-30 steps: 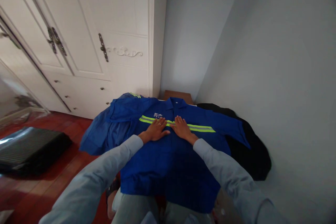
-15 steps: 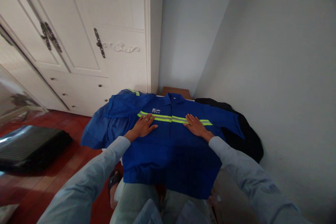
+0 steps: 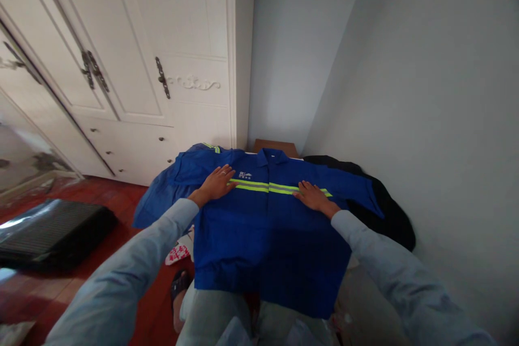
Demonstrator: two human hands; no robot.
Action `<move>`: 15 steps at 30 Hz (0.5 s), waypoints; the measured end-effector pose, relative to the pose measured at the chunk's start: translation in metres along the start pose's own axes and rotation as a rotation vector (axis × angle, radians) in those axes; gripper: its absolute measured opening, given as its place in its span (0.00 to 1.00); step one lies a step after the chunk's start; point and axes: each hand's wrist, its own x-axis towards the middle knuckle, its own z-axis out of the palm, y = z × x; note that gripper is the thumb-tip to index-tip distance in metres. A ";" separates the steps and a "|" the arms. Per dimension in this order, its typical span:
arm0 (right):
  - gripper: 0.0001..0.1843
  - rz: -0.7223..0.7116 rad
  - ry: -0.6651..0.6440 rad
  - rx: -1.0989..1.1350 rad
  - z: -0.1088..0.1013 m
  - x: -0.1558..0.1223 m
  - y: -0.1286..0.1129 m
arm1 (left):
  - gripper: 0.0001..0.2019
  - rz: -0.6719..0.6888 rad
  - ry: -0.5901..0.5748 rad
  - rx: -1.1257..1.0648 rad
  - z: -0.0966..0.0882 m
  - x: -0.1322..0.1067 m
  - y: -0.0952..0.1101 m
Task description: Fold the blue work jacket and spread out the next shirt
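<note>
A blue work shirt (image 3: 239,221) with a collar, a yellow-and-grey reflective stripe and a small white chest logo lies spread out in front of me, its lower edge over my thighs. My left hand (image 3: 218,181) rests flat on its left chest, at the end of the stripe, fingers stretched out and a ring on one finger. On the opposite side, my right hand (image 3: 313,195) lies flat over the stripe with its fingers extended. Neither hand grips the cloth. The surface under the shirt is mostly hidden.
More blue clothing (image 3: 152,203) is heaped at the left, and a black garment (image 3: 391,216) at the right by the wall. A white wardrobe (image 3: 198,21) stands behind. A black ribbed case-like object (image 3: 57,232) sits on the red floor (image 3: 133,186). A sandalled foot (image 3: 178,292) shows below.
My hands have slid apart, the left outward to the left and slightly up, the right outward to the right. The camera view has shifted a little; the shirt stays spread.
</note>
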 end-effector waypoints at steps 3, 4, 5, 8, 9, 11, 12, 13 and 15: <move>0.39 -0.036 0.079 -0.047 -0.013 0.010 0.016 | 0.33 -0.101 -0.138 0.010 -0.007 0.006 -0.036; 0.39 -0.026 0.095 -0.056 -0.017 0.013 0.025 | 0.32 -0.118 -0.174 0.013 -0.007 0.005 -0.047; 0.40 0.002 0.092 -0.059 -0.020 0.016 0.037 | 0.32 -0.124 -0.197 0.014 -0.006 0.003 -0.057; 0.43 0.176 -0.008 -0.045 -0.018 0.020 0.080 | 0.31 -0.110 -0.224 0.020 -0.002 -0.008 -0.075; 0.44 0.240 -0.047 -0.026 -0.015 0.019 0.094 | 0.31 -0.100 -0.218 0.027 0.000 -0.013 -0.078; 0.45 0.319 -0.087 0.032 -0.003 0.013 0.121 | 0.31 -0.086 -0.189 0.049 0.004 -0.022 -0.082; 0.45 0.316 -0.083 0.057 0.003 0.009 0.132 | 0.32 -0.084 -0.173 0.064 0.005 -0.026 -0.084; 0.45 0.294 -0.065 0.074 0.010 0.004 0.142 | 0.32 -0.090 -0.161 0.079 0.007 -0.030 -0.086; 0.45 0.247 0.021 0.073 0.020 -0.006 0.157 | 0.32 -0.128 -0.154 0.111 0.008 -0.037 -0.092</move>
